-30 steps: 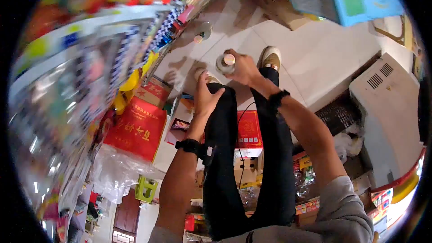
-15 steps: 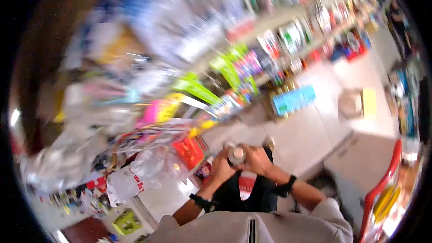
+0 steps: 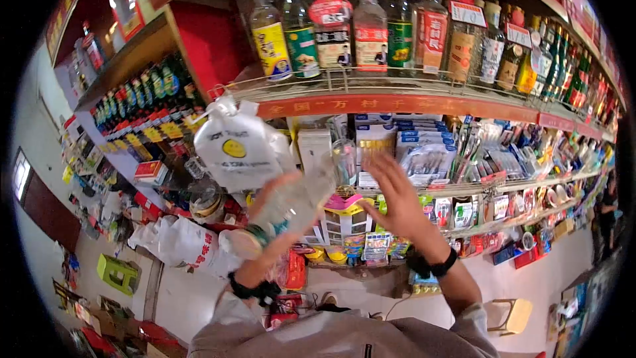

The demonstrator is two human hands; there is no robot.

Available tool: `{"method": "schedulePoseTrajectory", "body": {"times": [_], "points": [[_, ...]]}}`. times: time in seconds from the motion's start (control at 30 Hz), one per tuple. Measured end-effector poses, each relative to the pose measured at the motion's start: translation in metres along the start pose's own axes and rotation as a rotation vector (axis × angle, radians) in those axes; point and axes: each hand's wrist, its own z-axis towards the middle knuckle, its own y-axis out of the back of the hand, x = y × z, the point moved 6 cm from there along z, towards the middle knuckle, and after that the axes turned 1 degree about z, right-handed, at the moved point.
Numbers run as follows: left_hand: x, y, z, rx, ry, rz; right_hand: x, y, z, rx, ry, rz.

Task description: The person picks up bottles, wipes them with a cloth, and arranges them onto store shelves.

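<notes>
Nearest, the left hand (image 3: 277, 245) is closed around a clear bottle (image 3: 291, 209), held tilted in the air; blur hides which end is the neck. To its right, the right hand (image 3: 401, 205) holds nothing visible, its fingers spread wide, well apart from the bottle. So far, judging by how things lie, 1 part is done: the bottle is in hand, clear of both floor (image 3: 457, 292) and shelf. What is left undone is setting it down, and nothing shows it opened or poured.

Just beyond the left hand hangs a white bag (image 3: 242, 146); whether bottle and bag touch, I cannot tell. Beyond the right hand are packets (image 3: 424, 156) on a lower level. Farther up, the upper shelf (image 3: 397, 107) carries upright bottles (image 3: 368, 33) behind a wire rail. Far left, a green stool (image 3: 118, 274) stands on the floor.
</notes>
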Motion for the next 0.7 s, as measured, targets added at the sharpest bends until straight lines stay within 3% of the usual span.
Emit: {"method": "schedulePoseTrajectory", "body": {"times": [0.03,0.1,0.17,0.2,0.4,0.43,0.5,0.57,0.7], "points": [[-0.018,0.017,0.019,0.02,-0.027,0.182,0.005,0.008,0.025,-0.037,0.058,-0.034],[-0.049,0.046,0.044,0.02,-0.393,0.76,0.009,0.015,0.067,-0.075,0.128,-0.068],[-0.068,0.069,0.077,-0.09,-0.471,0.662,0.012,0.021,0.099,-0.164,0.178,-0.164],[-0.065,0.085,0.105,-0.174,-0.205,0.17,0.009,0.019,0.112,-0.161,0.185,-0.161],[-0.042,0.144,0.184,-0.102,-0.324,0.243,-0.018,-0.006,0.148,-0.201,0.14,-0.3],[-0.034,0.153,0.194,-0.102,-0.484,0.538,-0.023,-0.012,0.148,-0.202,0.144,-0.316],[-0.02,0.163,0.208,-0.11,-0.637,0.836,-0.029,-0.026,0.149,-0.201,0.128,-0.319],[-0.014,0.167,0.225,-0.096,-0.512,0.521,-0.032,-0.033,0.149,-0.222,0.102,-0.337],[0.017,0.167,0.257,0.005,-0.564,0.493,-0.034,-0.042,0.154,-0.281,0.079,-0.361]]}}
